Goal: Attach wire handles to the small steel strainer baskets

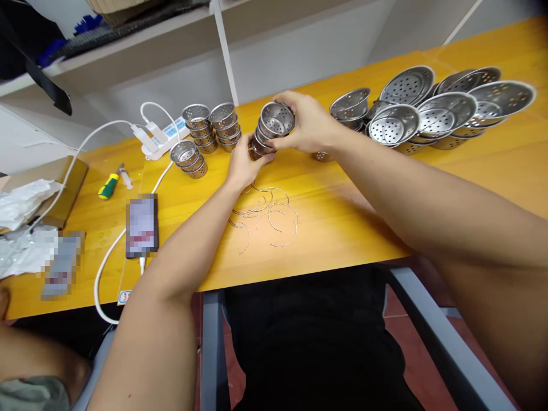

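Observation:
A short stack of small perforated steel cups [274, 123] stands on the yellow table [342, 211] between my two hands. My right hand [306, 123] grips the top cup of the stack from the right. My left hand [243, 162] holds the lower part of the stack from the left and below. Several thin wire rings [268, 214] lie loose on the table just in front of my hands.
More cup stacks [212, 128] and a low pair [188, 158] sit at the left, wide perforated bowls [428, 111] at the right. A power strip [160, 140] with white cable, a screwdriver [109, 184], a phone [142, 225] and plastic wrapping [23, 205] lie at the left.

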Demonstrator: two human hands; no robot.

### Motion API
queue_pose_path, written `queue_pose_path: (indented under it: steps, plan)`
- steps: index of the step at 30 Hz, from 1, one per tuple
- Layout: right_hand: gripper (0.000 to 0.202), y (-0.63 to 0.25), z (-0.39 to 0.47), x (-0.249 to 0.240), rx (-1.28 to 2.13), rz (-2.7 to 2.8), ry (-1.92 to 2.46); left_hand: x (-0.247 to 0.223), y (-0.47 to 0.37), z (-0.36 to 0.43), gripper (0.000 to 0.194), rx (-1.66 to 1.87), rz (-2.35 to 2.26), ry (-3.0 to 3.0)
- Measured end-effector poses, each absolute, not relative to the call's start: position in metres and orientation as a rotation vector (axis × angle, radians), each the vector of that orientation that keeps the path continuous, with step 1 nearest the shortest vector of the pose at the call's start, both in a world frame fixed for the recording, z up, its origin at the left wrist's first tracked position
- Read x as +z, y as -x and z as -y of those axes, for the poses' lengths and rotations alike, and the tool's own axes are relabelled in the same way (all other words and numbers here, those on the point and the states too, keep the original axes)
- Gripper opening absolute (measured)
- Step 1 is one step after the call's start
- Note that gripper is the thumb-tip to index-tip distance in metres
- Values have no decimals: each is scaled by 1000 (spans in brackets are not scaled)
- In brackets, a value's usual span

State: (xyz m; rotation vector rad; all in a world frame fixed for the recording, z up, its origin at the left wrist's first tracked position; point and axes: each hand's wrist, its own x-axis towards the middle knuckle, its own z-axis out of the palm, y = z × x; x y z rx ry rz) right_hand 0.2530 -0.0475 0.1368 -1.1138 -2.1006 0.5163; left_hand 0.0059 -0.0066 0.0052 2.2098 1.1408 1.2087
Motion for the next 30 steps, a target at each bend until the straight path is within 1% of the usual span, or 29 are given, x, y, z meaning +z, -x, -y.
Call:
queue_pose_path:
  steps: [1, 3, 6, 8, 10, 14, 16, 20, 22, 24, 28, 29, 30]
  plan:
    - [107, -253, 47, 134, 482, 2111, 1135, 5, -7, 7, 70, 1191, -1135, -2180]
    - [109, -252, 47, 127, 420, 2140, 1174, 6, -9, 8, 79, 1167, -1121, -2103]
    - [103, -247, 48, 119, 365, 2187, 1227, 7, -11, 11, 92, 1175, -1107, -2102]
    - [101, -245, 52, 119, 324, 2183, 1263, 8, -10, 13, 91, 1171, -1135, -2118]
    - [105, -245, 56, 124, 253, 2147, 1300, 8, -8, 12, 89, 1180, -1198, -2121]
    - [113, -253, 67, 137, 104, 2074, 1342, 4, 0, 5, 94, 1273, -1324, -2115]
    - [113, -258, 73, 139, 81, 2077, 1328, 1, 2, 1, 86, 1313, -1335, -2090]
    - [106, -267, 86, 131, 51, 2130, 1318, -1, 0, -1, 51, 1340, -1309, -2016]
    - [101, -270, 89, 124, 55, 2107, 1323, 2, -3, 3, 44, 1328, -1305, -2025]
    - [100, -271, 90, 116, 81, 2071, 1328, 8, -8, 11, 53, 1301, -1276, -2081]
    - [97, -264, 88, 101, 137, 2079, 1319, 25, -19, 30, 92, 1156, -1092, -2292]
    - [95, -261, 89, 98, 150, 2098, 1310, 28, -21, 34, 100, 1118, -1059, -2333]
    - [93, -257, 90, 95, 165, 2116, 1300, 32, -23, 37, 104, 1099, -1042, -2359]
